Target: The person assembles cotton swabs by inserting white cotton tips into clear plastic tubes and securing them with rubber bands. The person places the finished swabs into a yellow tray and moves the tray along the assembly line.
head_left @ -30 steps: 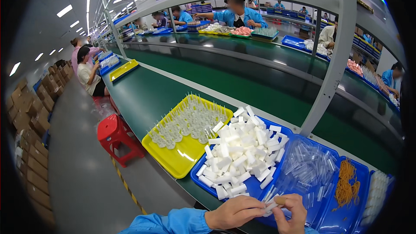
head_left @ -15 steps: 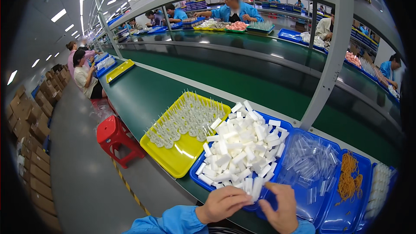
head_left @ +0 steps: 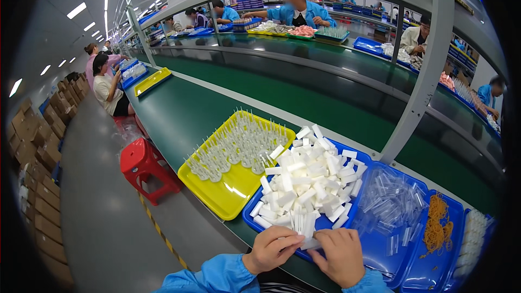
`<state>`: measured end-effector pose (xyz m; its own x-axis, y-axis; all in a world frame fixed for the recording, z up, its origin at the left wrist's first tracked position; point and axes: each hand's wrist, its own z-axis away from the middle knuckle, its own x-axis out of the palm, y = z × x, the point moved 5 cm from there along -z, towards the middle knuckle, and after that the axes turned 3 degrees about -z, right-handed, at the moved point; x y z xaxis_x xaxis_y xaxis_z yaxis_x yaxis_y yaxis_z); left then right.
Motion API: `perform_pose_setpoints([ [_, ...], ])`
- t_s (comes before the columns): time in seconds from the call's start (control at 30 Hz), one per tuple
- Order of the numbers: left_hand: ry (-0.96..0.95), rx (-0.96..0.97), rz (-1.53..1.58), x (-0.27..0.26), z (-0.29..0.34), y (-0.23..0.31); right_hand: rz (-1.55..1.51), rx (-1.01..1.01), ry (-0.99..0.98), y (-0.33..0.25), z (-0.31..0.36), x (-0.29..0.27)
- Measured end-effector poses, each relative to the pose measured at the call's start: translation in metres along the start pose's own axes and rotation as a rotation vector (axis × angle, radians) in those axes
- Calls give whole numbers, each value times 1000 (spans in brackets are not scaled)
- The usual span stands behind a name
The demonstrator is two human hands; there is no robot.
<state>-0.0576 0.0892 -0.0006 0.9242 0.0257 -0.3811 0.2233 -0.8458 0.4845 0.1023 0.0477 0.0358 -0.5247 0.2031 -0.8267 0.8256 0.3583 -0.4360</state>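
A heap of small white oblong blocks, foam-like (head_left: 309,179), fills a blue tray (head_left: 251,218) in front of me. At its near edge my left hand (head_left: 274,248) is closed, thumb and fingertips pinching the left end of a white block (head_left: 310,243). From the other side, the curled fingers of my right hand (head_left: 341,254) grip the same block's right end, thumb below. A few more blocks stand upright just behind my fingertips. My fingers partly hide the held block.
To the left lies a yellow tray (head_left: 217,201) with rows of clear, spiked pieces (head_left: 233,146). On the right are trays of clear plastic sleeves (head_left: 393,201), orange rubber bands (head_left: 438,220) and white rolled pieces (head_left: 472,244). A metal post (head_left: 415,103) rises behind. A red stool (head_left: 144,165) stands leftward.
My right hand has moved left and closed in on the white block, its thumb and fingers nearer together. My left hand has shifted slightly right and up.
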Motion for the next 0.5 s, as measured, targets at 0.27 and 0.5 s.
perform_pose_setpoints([
  [0.27,32,-5,8,6,1,-6,144,-29,-52,15,5,20],
  [0.5,0,1,-38,3,1,-8,209,-72,-45,17,-2,22],
])
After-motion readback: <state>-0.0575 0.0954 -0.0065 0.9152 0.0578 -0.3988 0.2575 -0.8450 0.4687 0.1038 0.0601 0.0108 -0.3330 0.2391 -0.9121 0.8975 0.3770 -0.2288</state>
